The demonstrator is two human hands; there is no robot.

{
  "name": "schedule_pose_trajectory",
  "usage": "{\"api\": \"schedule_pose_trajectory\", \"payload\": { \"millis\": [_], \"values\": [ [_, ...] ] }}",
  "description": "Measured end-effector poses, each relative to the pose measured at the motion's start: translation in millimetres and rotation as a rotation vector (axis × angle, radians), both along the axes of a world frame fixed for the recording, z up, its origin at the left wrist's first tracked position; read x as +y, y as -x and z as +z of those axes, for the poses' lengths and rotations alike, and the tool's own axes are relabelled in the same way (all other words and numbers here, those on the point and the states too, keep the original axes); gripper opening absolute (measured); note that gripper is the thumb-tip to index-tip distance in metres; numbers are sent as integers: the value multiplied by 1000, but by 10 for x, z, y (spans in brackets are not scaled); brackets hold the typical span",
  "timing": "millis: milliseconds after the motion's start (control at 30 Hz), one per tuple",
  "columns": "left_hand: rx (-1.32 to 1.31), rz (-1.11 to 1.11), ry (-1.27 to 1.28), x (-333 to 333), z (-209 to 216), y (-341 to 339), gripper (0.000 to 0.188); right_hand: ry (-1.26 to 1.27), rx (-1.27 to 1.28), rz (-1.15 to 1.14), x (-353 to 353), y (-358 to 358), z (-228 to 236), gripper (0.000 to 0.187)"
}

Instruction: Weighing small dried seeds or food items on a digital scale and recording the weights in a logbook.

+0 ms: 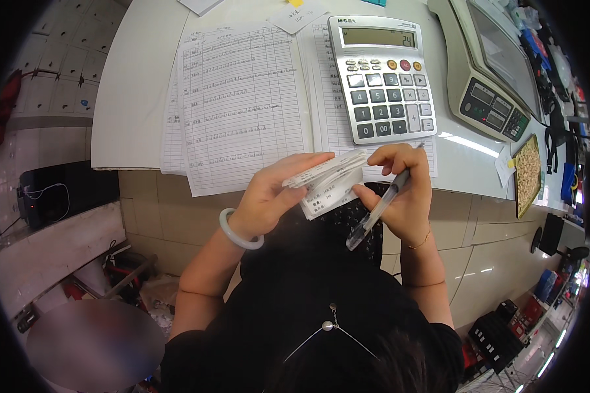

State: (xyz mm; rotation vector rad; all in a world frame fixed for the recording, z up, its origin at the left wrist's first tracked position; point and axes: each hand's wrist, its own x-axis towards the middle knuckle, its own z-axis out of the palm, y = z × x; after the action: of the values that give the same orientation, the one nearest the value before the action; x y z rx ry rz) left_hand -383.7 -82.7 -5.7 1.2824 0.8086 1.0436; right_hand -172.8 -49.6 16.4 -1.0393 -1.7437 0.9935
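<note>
A thick stack of small white printed slips (331, 187) is held over my lap, just off the table's near edge. My left hand (269, 193) grips its left side, thumb in front and fingers behind. At the right side of the stack, my right hand (403, 193) has its fingers bent, the thumb against the lower slips and the index finger at the upper corner. A clear pen (378, 211) is tucked in that same right hand, slanting down to the left. Beyond the stack lie handwritten ledger sheets (239, 111) and a silver desktop calculator (381, 78).
A digital weighing scale (488, 98) stands at the table's right, near a shallow tray of small pale pieces (528, 173). A small note (297, 16) lies at the far side of the white table (131, 85). A black box-shaped device (69, 203) is at the left.
</note>
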Motion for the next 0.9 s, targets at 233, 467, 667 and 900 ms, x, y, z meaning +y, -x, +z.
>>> {"api": "schedule_pose_trajectory", "payload": {
  "millis": [233, 467, 667, 900],
  "values": [
    [-49, -20, 71, -30, 45, -16, 41, 79, 128, 48, -26, -9, -55, 43],
    [-135, -109, 181, -58, 23, 1, 45, -259, 49, -35, 56, 32, -71, 40],
    [-233, -78, 247, -87, -30, 24, 45, -242, 109, 24, 46, -22, -68, 37],
    [-382, -65, 324, -103, 23, 30, 46, -496, 148, 159, 45, -65, -52, 33]
  ]
}}
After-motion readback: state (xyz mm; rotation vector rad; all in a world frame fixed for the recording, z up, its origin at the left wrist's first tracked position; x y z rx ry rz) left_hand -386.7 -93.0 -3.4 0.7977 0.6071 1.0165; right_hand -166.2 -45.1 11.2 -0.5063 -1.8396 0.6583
